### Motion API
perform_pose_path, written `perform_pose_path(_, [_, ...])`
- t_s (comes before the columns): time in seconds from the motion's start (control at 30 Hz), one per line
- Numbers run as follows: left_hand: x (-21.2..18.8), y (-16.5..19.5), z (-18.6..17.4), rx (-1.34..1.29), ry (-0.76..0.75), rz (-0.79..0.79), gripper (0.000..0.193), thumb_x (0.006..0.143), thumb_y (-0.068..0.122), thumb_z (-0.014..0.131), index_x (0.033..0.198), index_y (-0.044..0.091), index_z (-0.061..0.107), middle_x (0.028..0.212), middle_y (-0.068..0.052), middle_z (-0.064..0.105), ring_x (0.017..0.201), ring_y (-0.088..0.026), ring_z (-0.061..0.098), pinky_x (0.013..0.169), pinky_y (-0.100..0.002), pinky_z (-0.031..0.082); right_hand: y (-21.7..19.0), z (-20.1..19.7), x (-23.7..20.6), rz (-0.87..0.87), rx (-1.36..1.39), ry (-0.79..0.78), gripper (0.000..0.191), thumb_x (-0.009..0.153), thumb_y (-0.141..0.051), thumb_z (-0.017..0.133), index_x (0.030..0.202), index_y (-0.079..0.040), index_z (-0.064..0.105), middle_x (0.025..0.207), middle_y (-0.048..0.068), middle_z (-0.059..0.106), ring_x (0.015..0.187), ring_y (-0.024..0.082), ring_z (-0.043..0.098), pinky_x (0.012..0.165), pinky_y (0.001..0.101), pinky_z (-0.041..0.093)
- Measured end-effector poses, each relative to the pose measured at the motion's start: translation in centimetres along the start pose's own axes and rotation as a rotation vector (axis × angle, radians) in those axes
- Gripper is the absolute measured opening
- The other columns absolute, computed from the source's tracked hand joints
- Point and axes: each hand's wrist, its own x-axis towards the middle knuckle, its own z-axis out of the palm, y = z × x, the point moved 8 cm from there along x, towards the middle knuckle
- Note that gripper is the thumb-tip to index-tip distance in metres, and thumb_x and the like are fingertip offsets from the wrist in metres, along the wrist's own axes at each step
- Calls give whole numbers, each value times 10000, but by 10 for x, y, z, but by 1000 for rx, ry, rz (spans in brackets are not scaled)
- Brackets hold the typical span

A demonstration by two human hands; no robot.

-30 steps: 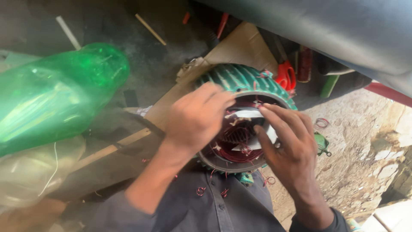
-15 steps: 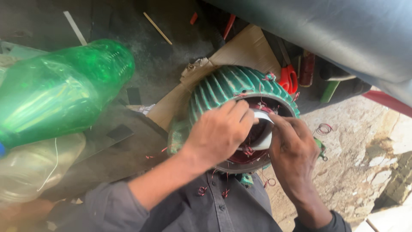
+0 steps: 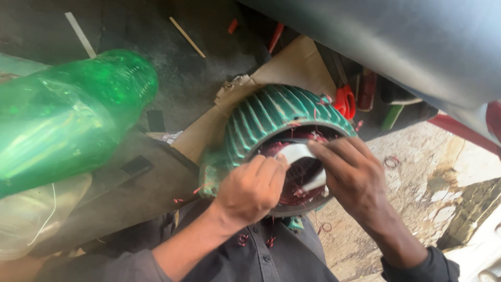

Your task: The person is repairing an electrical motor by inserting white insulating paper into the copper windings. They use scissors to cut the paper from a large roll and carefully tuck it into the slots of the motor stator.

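Green bottle lies left of both hands' motor housing.

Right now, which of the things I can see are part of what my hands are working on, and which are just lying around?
In hand:
left hand
right hand
green ribbed motor housing
white strip held at its opening
reddish copper windings

Lying about:
green plastic bottle
cardboard sheet
orange-handled scissors
wooden stick
loose wire loop

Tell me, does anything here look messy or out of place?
Yes: short reddish wire scraps lie scattered on the pale floor and on the person's dark shirt, beside the green ribbed motor housing. Both hands, left hand and right hand, work a white strip into its opening.
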Motion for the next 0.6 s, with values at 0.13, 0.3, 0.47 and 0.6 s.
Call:
perform_pose_path(0.13, [-5, -17, -6, -34, 46, -87, 161, 940, 59, 659, 1038, -67, 684, 802, -46, 568, 711, -170, 588, 577, -300, 500, 1, 8, 1, 152, 27, 38, 303, 875, 2, 733, 1159, -104, 747, 1021, 73, 720, 927, 221, 696, 779, 337, 576])
perform_pose_path(0.3, [3, -32, -5, -89, -3, -274, 240, 929, 248, 688, 867, 32, 602, 763, -83, 582, 691, -216, 652, 542, -320, 527, 13, 12, -16, 530, 48, -57, 302, 878, -29, 748, 1162, -129, 771, 1053, 78, 746, 723, 177, 705, 620, 312, 553])
perform_pose_path(0.47, [15, -37, 26, 19, -357, -261, 133, 897, 209, 636, 857, 83, 625, 719, -75, 658, 617, -211, 712, 507, -329, 563, 6, 5, -15, 491, 41, 44, 301, 884, 3, 715, 1147, -132, 771, 1010, 65, 733, 781, 195, 711, 684, 325, 554])
perform_pose_path(0.6, [10, -42, 32, -3, -480, -191, 63, 861, 121, 603, 855, 76, 646, 703, -91, 696, 605, -220, 730, 488, -345, 572, 2, 6, -12, 408, 15, 64, 303, 873, 37, 696, 1119, -124, 772, 988, 68, 728, 820, 215, 718, 723, 338, 556])
